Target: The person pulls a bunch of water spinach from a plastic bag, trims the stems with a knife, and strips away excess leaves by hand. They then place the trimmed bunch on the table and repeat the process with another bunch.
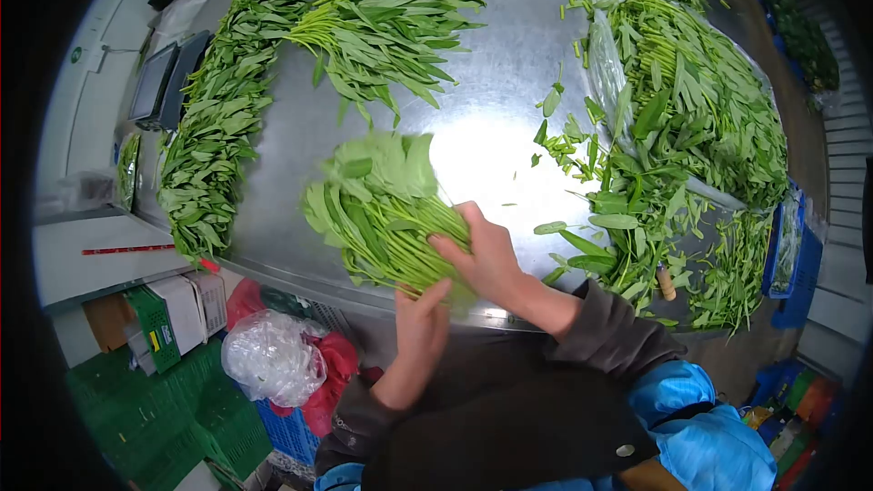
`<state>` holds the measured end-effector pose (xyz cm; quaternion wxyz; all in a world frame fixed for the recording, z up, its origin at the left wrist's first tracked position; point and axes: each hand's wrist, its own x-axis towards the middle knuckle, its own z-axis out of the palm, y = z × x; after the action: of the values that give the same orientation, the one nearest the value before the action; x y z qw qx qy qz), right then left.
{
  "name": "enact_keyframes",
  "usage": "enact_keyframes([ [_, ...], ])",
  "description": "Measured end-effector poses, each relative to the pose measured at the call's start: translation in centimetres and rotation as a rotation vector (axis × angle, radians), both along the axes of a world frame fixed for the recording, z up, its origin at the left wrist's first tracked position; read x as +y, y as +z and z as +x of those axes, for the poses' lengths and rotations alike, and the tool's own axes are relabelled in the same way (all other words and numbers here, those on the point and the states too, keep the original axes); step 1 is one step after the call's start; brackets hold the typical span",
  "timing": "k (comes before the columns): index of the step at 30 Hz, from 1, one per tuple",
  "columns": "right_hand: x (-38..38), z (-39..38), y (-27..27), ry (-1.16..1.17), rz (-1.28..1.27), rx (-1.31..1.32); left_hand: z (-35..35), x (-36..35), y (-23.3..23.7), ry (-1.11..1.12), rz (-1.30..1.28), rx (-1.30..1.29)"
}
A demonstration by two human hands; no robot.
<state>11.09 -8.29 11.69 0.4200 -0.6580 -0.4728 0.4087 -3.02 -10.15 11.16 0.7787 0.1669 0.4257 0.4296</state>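
A bunch of water spinach [391,227] is in both hands above the near edge of the metal table, its leaves pointing away and to the left and partly blurred. My right hand [486,259] wraps round the stems from the right, thumb across the top. Lower down, my left hand [423,318] grips the stem ends, with its fingers partly hidden behind them. Farther up the table lies a pile of tied-looking bunches [391,18]. A long row of water spinach [214,145] runs along the left side.
At right, an open plastic bag [609,64] holds a large heap of greens [709,100]. Cut stem bits and loose leaves [600,227] lie around it, near a wooden handle [666,282]. Green crates [145,409] and a clear plastic bag [273,359] are below left.
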Motion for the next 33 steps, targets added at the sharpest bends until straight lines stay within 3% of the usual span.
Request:
enact_keyframes([
  [3,-2.4,0.1,1.2,-0.076,0.005,0.054,-0.6,-1.1,0.7,-0.041,0.077,0.043],
  [6,-5.4,0.3,-2.8,-0.153,-0.130,0.241,-1.9,-1.2,-0.6,-0.177,-0.079,0.058],
  [7,-6.3,0.0,-4.8,-0.162,-0.134,0.238,-2.6,-1.1,-1.7,-0.225,-0.280,0.010],
  [8,-7.1,-0.1,-7.0,-0.230,-0.227,0.498,-2.9,-0.9,-2.6,-0.273,-0.477,-0.038],
  [9,-6.8,0.0,-6.7,-0.295,-0.315,0.760,-3.0,-1.0,-2.9,-0.288,-0.418,-0.005],
  [13,-6.4,1.5,-4.9,-0.106,-0.364,0.649,-3.5,-0.3,-2.7,-0.357,-0.340,0.015],
  [15,-6.2,1.7,-5.2,0.027,-0.272,0.562,-3.4,-0.3,-2.8,-0.411,-0.311,0.046],
  [18,-6.1,2.0,-4.2,0.082,-0.303,0.632,-3.0,-0.5,-3.0,-0.457,-0.252,0.086],
  [22,-5.6,2.2,-3.8,0.104,-0.270,0.705,-2.1,-0.4,-1.7,-0.378,-0.209,0.160],
  [24,-5.5,2.7,-1.6,0.102,-0.222,0.460,-2.1,-0.3,1.6,-0.431,-0.085,0.261],
  [25,-5.7,2.8,0.4,0.100,-0.223,0.464,-2.1,-0.4,3.0,-0.479,0.037,0.361],
  [27,-6.9,2.8,4.1,-0.001,-0.180,0.701,-2.6,-1.3,4.5,-0.471,0.092,0.347],
  [28,-7.1,2.8,3.1,-0.002,-0.172,0.698,-2.7,-1.4,4.7,-0.459,0.167,0.324],
  [30,-8.0,2.6,-1.4,-0.075,-0.523,0.935,-3.5,-1.3,1.3,-0.494,0.132,0.365],
  [31,-7.4,3.0,-2.0,-0.107,-0.703,0.916,-3.9,-1.0,-0.1,-0.492,-0.047,0.381],
  [32,-7.2,3.3,-1.8,-0.106,-0.692,0.913,-4.0,-0.5,-1.0,-0.489,-0.223,0.394],
  [33,-6.8,3.6,1.0,-0.060,-0.620,0.825,-3.5,-0.3,1.6,-0.485,-0.211,0.331],
])
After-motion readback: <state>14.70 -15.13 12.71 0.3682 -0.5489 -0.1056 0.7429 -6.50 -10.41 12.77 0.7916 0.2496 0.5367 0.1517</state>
